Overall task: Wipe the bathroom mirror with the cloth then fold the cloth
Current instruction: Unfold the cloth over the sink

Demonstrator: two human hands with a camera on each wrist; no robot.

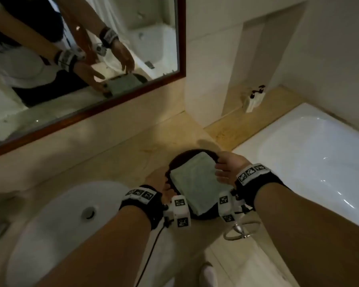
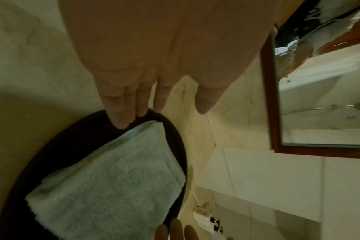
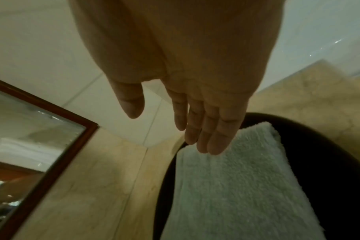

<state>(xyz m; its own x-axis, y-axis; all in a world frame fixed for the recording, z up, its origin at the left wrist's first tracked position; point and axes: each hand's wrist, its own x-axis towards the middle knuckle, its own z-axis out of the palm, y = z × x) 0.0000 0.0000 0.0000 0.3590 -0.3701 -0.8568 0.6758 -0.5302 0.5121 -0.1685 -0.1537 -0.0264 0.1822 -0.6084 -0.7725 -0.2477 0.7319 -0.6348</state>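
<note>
A folded pale green cloth (image 1: 195,183) lies flat on a dark round tray (image 1: 187,152) on the beige counter. My left hand (image 1: 155,181) sits at the tray's left side. In the left wrist view its straight fingers (image 2: 121,113) touch the tray's rim (image 2: 72,138) by a corner of the cloth (image 2: 113,178). My right hand (image 1: 226,168) is at the cloth's right edge; its straight fingers (image 3: 214,133) reach over the cloth (image 3: 226,194) and hold nothing. The wood-framed mirror (image 1: 91,59) hangs on the wall behind the counter and reflects both hands.
A white oval sink (image 1: 60,214) is set in the counter at the lower left. A white bathtub (image 1: 309,152) lies to the right, with small bottles (image 1: 255,96) on the ledge in the corner. Bare counter (image 1: 122,154) runs between tray and mirror.
</note>
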